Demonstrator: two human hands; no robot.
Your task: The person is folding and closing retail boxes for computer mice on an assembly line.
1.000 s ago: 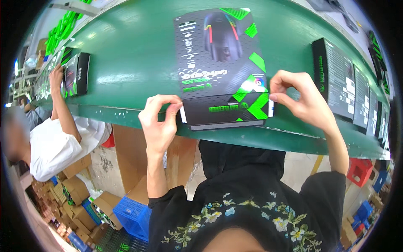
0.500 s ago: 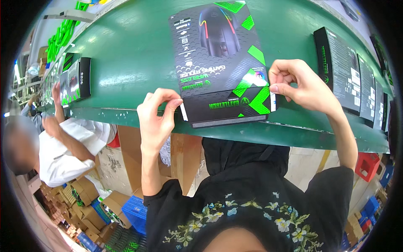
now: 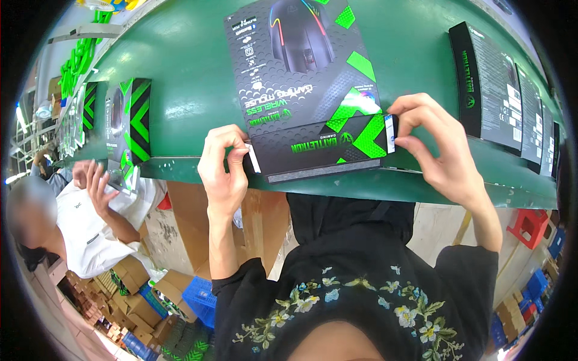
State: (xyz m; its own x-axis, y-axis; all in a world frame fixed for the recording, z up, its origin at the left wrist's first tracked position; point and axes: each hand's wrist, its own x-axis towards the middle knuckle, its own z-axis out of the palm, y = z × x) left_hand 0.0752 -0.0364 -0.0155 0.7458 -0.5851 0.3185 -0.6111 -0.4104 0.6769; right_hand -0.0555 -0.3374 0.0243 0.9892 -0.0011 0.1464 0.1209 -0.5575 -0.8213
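A black and green mouse box (image 3: 289, 84) lies on the green table, its printed mouse picture facing up. Its end panel with a grey lower edge points toward me, and a small white-edged side flap sticks out at each corner. My left hand (image 3: 226, 165) pinches thumb and forefinger together at the left side flap (image 3: 253, 159). At the opposite corner, the right side flap (image 3: 390, 133) sits between the bent forefinger and thumb of my right hand (image 3: 436, 138). That forefinger touches the flap's top; the thumb is close to its outer edge.
More mouse boxes (image 3: 494, 90) stand in a row on the right of the green table (image 3: 409, 48). On the left, a co-worker in white has hands beside another box (image 3: 139, 120). Cartons (image 3: 226, 222), a blue crate (image 3: 200, 299) and a red stool (image 3: 530, 227) are below.
The mouse box has shifted slightly left and away from me. My right thumb has drawn off the flap's edge. At left, the co-worker's box has turned and the hands have lowered.
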